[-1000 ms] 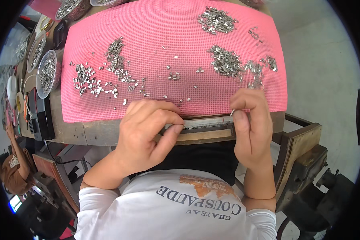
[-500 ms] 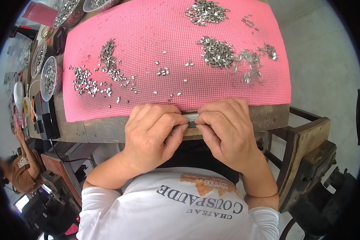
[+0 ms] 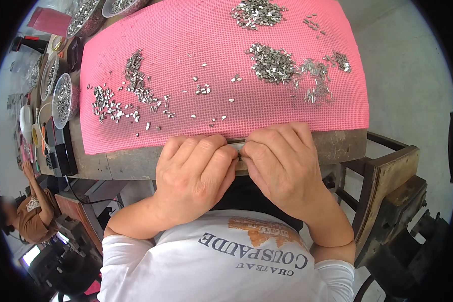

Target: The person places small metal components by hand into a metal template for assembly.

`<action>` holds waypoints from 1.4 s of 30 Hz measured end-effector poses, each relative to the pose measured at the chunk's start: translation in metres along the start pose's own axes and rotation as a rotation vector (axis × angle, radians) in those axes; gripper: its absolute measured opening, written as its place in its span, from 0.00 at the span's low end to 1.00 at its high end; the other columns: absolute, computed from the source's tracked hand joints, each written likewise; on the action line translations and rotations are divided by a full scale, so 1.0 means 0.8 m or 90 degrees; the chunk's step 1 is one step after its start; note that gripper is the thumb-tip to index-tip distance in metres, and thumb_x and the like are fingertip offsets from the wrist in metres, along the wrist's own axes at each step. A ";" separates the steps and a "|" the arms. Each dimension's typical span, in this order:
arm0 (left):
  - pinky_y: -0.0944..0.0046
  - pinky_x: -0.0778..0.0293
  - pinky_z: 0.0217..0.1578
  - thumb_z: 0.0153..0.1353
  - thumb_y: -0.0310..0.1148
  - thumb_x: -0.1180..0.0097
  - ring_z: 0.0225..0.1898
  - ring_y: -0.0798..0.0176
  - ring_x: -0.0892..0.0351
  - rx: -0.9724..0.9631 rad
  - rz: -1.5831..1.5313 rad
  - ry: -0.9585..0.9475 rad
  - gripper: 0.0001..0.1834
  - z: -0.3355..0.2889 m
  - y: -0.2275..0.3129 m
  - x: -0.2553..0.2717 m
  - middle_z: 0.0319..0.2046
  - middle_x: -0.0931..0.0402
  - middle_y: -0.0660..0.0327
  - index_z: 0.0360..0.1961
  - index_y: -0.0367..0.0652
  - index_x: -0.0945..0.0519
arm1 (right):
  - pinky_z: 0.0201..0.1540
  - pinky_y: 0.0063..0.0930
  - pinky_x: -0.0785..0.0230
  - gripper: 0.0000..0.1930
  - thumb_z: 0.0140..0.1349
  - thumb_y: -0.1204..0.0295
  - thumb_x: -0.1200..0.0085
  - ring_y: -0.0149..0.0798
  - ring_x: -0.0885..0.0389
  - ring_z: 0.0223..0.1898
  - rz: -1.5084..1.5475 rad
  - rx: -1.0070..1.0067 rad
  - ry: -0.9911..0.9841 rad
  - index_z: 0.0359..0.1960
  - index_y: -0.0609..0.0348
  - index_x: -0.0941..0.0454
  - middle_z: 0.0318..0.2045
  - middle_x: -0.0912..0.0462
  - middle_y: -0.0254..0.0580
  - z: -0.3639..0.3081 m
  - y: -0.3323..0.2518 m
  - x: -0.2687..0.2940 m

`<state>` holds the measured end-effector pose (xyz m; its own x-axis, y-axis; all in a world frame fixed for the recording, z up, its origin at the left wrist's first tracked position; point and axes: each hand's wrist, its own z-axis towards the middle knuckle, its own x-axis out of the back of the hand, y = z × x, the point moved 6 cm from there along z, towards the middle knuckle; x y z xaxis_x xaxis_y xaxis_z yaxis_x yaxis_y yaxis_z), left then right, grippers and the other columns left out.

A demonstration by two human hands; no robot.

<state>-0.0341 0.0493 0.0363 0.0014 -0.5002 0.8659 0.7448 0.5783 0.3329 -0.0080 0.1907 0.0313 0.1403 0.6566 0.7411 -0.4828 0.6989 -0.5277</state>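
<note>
My left hand and my right hand meet at the front edge of the wooden table. Thumbs and forefingers of both are pinched together around a small dark metal piece, mostly covered by the fingertips. Its exact kind does not show. Just beyond my knuckles begins a pink textured mat. A few tiny half-round metal bits lie loose on it near my hands. Farther off are a heap of small metal pieces and a scatter of thin pins.
More metal pieces lie at the mat's left and far side. Clear plastic bowls of metal parts line the table's left end, beside a black box with a cable. A co-worker sits at far left.
My hands have drawn closer together, so the grey piece between the fingertips shows less than before. The heaps on the mat look the same, with the whole view shifted slightly.
</note>
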 end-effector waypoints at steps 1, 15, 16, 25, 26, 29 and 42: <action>0.61 0.29 0.38 0.48 0.29 0.30 0.34 0.63 0.20 0.000 0.002 -0.002 0.12 0.000 0.000 0.000 0.37 0.20 0.64 0.35 0.44 0.17 | 0.44 0.39 0.33 0.16 0.48 0.79 0.31 0.42 0.19 0.38 -0.026 0.007 -0.003 0.40 0.60 0.20 0.39 0.19 0.39 -0.001 -0.003 -0.001; 0.60 0.27 0.36 0.45 0.23 0.27 0.34 0.59 0.17 0.067 -0.138 -0.004 0.13 0.001 -0.019 0.007 0.35 0.16 0.63 0.34 0.44 0.14 | 0.42 0.35 0.34 0.09 0.54 0.74 0.36 0.38 0.18 0.35 -0.061 0.036 -0.019 0.37 0.61 0.19 0.37 0.18 0.38 0.006 -0.006 -0.002; 0.60 0.27 0.36 0.45 0.23 0.27 0.34 0.59 0.17 0.069 -0.137 -0.005 0.13 0.000 -0.019 0.005 0.35 0.16 0.63 0.34 0.44 0.14 | 0.42 0.36 0.34 0.09 0.54 0.74 0.36 0.37 0.18 0.36 -0.065 0.039 -0.024 0.37 0.61 0.19 0.37 0.18 0.38 0.005 -0.007 -0.002; 0.57 0.23 0.39 0.47 0.21 0.27 0.37 0.56 0.17 0.154 -0.261 0.011 0.14 -0.004 -0.026 -0.003 0.35 0.16 0.62 0.37 0.45 0.13 | 0.42 0.37 0.34 0.08 0.52 0.74 0.38 0.36 0.22 0.32 -0.106 0.080 0.054 0.34 0.62 0.19 0.34 0.21 0.39 0.002 -0.009 -0.003; 0.57 0.23 0.39 0.47 0.21 0.27 0.37 0.56 0.17 0.158 -0.252 0.013 0.14 -0.006 -0.027 -0.004 0.35 0.16 0.62 0.37 0.45 0.13 | 0.42 0.38 0.34 0.08 0.53 0.74 0.37 0.36 0.21 0.33 -0.105 0.073 0.032 0.35 0.62 0.19 0.36 0.20 0.40 0.002 -0.008 -0.004; 0.58 0.23 0.39 0.47 0.21 0.27 0.37 0.56 0.17 0.158 -0.261 0.014 0.15 -0.008 -0.028 -0.006 0.36 0.16 0.61 0.38 0.45 0.13 | 0.41 0.38 0.34 0.09 0.53 0.74 0.37 0.37 0.19 0.35 -0.098 0.088 0.032 0.36 0.63 0.19 0.38 0.19 0.41 -0.003 -0.003 -0.003; 0.59 0.20 0.45 0.47 0.19 0.27 0.44 0.54 0.15 0.136 -0.375 0.027 0.22 -0.021 -0.039 -0.007 0.43 0.15 0.54 0.46 0.39 0.14 | 0.49 0.43 0.28 0.11 0.53 0.74 0.37 0.44 0.14 0.42 -0.086 0.084 0.014 0.38 0.68 0.18 0.41 0.16 0.47 -0.006 -0.008 -0.001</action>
<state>-0.0463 0.0230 0.0149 -0.3384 -0.7972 0.4999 0.4786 0.3116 0.8209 -0.0009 0.1870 0.0317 0.2304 0.5663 0.7913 -0.5670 0.7390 -0.3638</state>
